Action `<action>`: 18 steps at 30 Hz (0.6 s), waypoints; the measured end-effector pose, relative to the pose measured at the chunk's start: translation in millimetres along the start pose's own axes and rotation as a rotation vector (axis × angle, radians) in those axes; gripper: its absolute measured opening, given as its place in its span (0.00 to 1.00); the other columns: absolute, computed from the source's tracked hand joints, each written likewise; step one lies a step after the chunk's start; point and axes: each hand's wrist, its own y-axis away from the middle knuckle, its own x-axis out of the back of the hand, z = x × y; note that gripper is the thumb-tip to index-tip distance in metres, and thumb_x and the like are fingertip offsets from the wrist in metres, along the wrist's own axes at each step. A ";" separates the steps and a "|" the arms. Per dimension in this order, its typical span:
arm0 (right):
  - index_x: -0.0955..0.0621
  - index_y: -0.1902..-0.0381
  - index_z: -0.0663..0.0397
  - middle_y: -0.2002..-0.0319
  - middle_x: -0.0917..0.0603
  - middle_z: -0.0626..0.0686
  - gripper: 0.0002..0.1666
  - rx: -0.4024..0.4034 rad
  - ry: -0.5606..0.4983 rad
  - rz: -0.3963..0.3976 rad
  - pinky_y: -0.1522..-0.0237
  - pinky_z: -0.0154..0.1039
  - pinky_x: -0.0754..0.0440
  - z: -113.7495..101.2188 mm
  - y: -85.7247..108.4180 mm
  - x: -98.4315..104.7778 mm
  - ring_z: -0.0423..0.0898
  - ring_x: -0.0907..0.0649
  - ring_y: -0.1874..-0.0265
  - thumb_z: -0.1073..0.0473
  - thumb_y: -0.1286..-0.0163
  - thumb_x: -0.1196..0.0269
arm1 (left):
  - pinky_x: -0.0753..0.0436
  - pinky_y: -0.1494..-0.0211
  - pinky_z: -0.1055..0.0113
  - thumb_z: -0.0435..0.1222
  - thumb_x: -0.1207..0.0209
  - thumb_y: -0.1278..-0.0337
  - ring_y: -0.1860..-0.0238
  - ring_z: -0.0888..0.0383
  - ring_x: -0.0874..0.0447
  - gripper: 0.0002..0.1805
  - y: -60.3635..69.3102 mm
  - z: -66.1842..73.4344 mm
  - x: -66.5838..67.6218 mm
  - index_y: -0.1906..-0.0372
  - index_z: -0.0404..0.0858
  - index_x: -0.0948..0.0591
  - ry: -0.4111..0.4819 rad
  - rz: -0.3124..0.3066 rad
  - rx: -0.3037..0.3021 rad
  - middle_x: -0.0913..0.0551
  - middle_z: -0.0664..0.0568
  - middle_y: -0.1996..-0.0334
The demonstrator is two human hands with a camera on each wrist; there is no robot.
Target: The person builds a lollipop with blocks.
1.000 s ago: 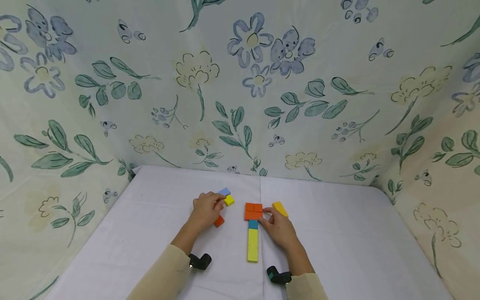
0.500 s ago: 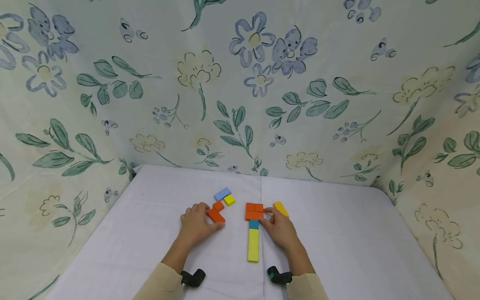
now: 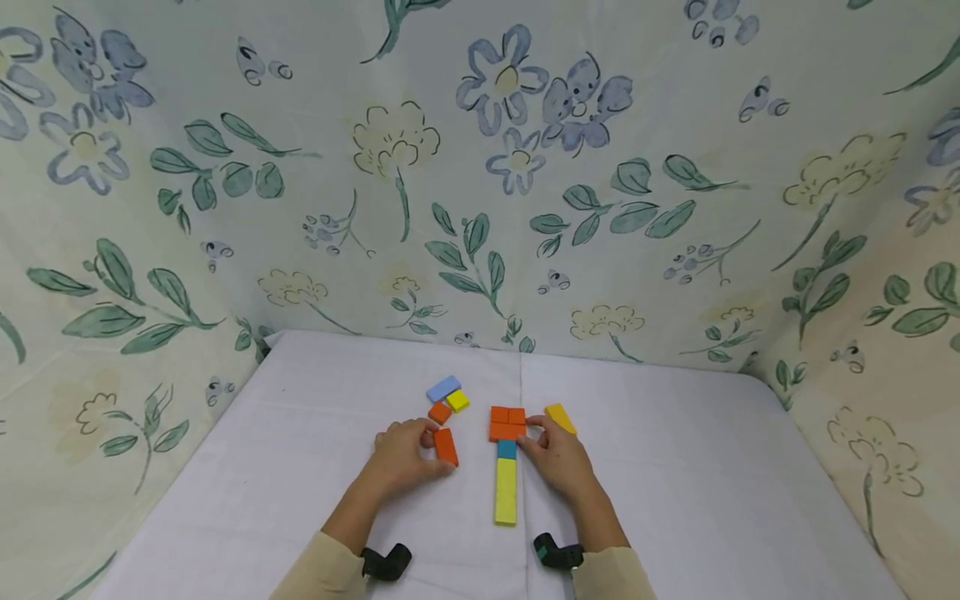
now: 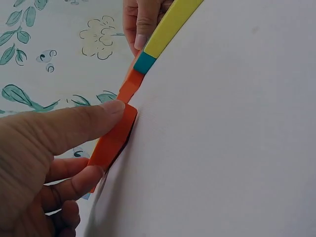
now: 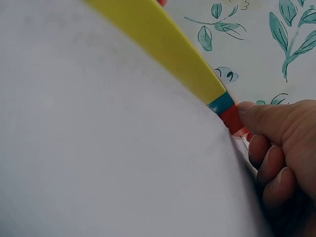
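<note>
In the head view my left hand [image 3: 405, 457] pinches an orange-red rectangular block [image 3: 446, 447] between thumb and fingers. The left wrist view shows this block [image 4: 116, 136] with the thumb on one end and fingers at the other. My right hand [image 3: 561, 457] holds the right side of a group of orange-red blocks [image 3: 507, 423], thumb at the lower corner and index finger higher up. Below that group a teal block [image 3: 507, 450] and a long yellow-green block [image 3: 506, 492] continue in a line. In the right wrist view the thumb touches the orange-red end [image 5: 232, 118].
A small orange-red block [image 3: 440, 412], a yellow block [image 3: 457, 402] and a blue block [image 3: 444, 388] lie beyond my left hand. Another yellow block [image 3: 560, 418] lies behind the right hand. White cloth [image 3: 675, 483] covers the table; floral fabric [image 3: 480, 208] hangs behind.
The left hand has come back from near the small blocks and taken hold of the rectangular orange-red block, turning it more upright and shifting it slightly toward me. The right hand stays put.
</note>
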 end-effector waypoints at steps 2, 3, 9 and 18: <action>0.21 0.38 0.42 0.76 0.27 0.49 0.26 -0.003 -0.001 -0.001 0.74 0.37 0.35 -0.2 0.0 -0.3 0.45 0.29 0.77 0.44 0.30 0.33 | 0.33 0.47 0.54 0.52 0.23 0.56 0.59 0.58 0.27 0.35 0.8 1.6 -1.1 0.42 0.42 0.18 0.021 -0.019 -0.032 0.21 0.61 0.67; 0.21 0.38 0.42 0.76 0.27 0.49 0.26 -0.004 -0.001 -0.001 0.74 0.37 0.35 -0.7 0.0 -0.4 0.45 0.29 0.77 0.44 0.30 0.33 | 0.32 0.47 0.53 0.51 0.23 0.55 0.58 0.59 0.27 0.34 1.1 2.6 -1.5 0.41 0.42 0.18 0.034 -0.025 -0.048 0.21 0.62 0.66; 0.21 0.38 0.42 0.76 0.27 0.49 0.26 -0.006 0.000 -0.001 0.75 0.37 0.36 -0.6 0.9 -0.4 0.45 0.29 0.77 0.44 0.30 0.33 | 0.28 0.44 0.49 0.49 0.28 0.44 0.56 0.59 0.24 0.29 -0.4 9.6 -8.7 0.38 0.45 0.17 0.013 -0.025 -0.102 0.19 0.61 0.62; 0.21 0.38 0.42 0.77 0.27 0.49 0.26 -0.006 0.001 0.001 0.75 0.37 0.36 -1.9 1.2 0.7 0.45 0.29 0.78 0.43 0.30 0.32 | 0.21 0.40 0.46 0.46 0.37 0.31 0.50 0.53 0.17 0.24 -5.4 23.6 -20.9 0.33 0.49 0.20 -0.038 -0.009 -0.089 0.14 0.50 0.48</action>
